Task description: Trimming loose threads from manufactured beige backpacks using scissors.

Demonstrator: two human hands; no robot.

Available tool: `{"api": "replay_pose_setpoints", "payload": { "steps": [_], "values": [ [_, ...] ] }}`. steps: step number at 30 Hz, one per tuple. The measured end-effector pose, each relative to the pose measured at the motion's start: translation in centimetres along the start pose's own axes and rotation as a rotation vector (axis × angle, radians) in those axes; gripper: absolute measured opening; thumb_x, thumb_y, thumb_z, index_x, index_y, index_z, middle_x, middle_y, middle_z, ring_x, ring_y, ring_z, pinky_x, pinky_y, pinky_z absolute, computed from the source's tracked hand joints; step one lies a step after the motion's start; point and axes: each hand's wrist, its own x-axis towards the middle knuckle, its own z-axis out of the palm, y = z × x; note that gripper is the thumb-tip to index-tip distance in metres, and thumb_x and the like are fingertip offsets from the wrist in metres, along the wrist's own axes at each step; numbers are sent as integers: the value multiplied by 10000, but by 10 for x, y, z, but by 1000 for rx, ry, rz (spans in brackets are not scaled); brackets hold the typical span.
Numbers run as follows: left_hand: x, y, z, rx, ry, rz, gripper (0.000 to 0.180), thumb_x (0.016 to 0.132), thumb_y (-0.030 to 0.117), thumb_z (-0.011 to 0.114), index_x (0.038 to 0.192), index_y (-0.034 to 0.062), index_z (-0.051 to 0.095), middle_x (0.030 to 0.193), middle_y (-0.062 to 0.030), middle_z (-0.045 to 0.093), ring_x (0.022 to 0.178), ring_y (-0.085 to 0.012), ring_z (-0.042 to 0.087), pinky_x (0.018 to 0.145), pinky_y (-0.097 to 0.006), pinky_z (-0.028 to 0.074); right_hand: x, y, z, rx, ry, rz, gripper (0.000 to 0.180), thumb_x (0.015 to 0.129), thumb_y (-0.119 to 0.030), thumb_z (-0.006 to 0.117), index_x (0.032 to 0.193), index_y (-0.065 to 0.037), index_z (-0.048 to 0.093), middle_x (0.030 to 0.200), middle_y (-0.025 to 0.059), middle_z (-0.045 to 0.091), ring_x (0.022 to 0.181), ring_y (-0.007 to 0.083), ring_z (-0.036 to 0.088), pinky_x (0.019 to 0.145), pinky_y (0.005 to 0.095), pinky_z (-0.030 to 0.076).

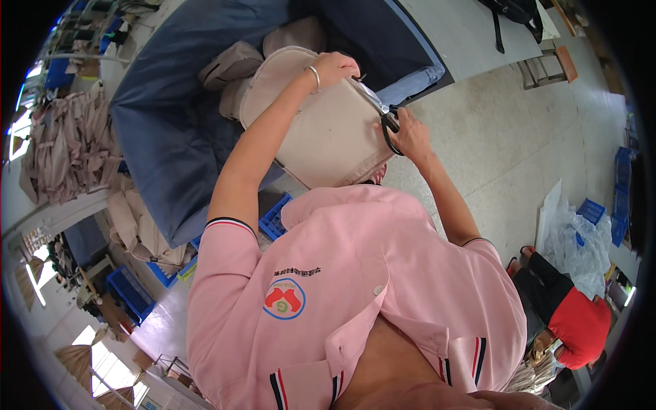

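A large beige sewn fabric piece [335, 130], bag-like with rounded corners, lies in front of my chest. At its far edge my left hand [337, 70] has its fingers closed on the fabric. My right hand [410, 137] grips a pair of scissors [388, 123] by the black handles, at the right edge of the piece. The metal blades point up and left along that edge, toward my left fingers. Whether the blades are parted, and what lies between them, I cannot tell.
Behind the fabric piece stands a big dark-blue cloth-lined bin [154, 116] with more beige bags [236, 63] inside. A grey table [471, 34] is at the far right. Blue crates [275, 217] sit low on the left. A person in red [581, 328] bends at the lower right.
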Motion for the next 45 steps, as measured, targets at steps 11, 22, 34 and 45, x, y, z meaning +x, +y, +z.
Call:
{"api": "replay_pose_setpoints", "payload": {
  "steps": [11,22,34,45],
  "values": [
    [-64,-30,-26,159,1158,41,295,817,218,683,1058,52,643,1107,-119,615,1083,-299,554,945,-396,433,21,3,8,75,-81,30,657,774,-659,654,771,-8,562,683,189,641,664,398,644,579,469,491],
    [-253,-51,168,-875,1308,-863,601,788,350,801,1178,-32,550,1050,-93,632,932,-166,586,833,-284,475,25,14,12,219,-192,190,660,757,-653,685,758,-2,571,644,205,608,640,416,611,586,464,462],
    [-231,-43,122,-940,1335,-468,344,788,107,759,1087,-26,654,919,-15,673,750,-95,589,681,-249,495,-11,22,31,499,-197,208,636,836,-596,653,822,39,613,612,98,498,630,122,464,577,354,419],
    [-293,18,125,-1075,1651,-451,310,817,57,720,1110,3,639,949,11,650,838,-72,579,758,-237,473,-16,7,41,1068,-507,253,353,979,-375,573,842,-49,589,636,-38,485,579,66,477,500,253,367]
  ]
}}
